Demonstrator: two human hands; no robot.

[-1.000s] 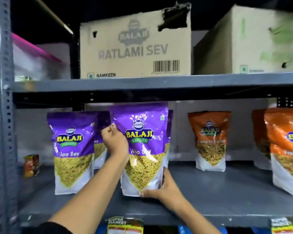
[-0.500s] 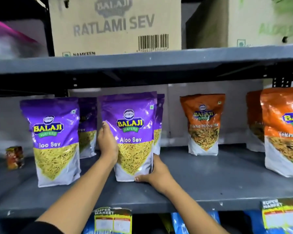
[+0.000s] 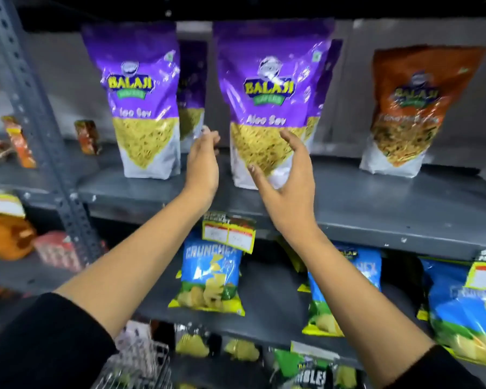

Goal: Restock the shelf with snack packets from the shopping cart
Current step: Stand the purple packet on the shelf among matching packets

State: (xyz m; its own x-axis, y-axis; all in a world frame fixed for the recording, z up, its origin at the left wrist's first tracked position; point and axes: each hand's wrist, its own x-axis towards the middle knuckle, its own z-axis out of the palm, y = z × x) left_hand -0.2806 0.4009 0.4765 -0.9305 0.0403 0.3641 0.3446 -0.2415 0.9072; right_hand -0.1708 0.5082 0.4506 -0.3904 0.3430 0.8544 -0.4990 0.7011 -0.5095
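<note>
Both hands (image 3: pixel 204 164) (image 3: pixel 288 178) have released the purple packet (image 3: pixel 267 88).

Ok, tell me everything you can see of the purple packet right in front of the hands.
The purple packet is a glossy plastic stand-up pouch, purple on top with a yellow Balaji logo and "Aloo Sev", a clear window of yellow sev below, and a white base. It stands upright on the grey shelf, with another purple pouch behind it. The left hand is open beside it; the right hand is open in front, covering its lower part. Contact cannot be told.
</note>
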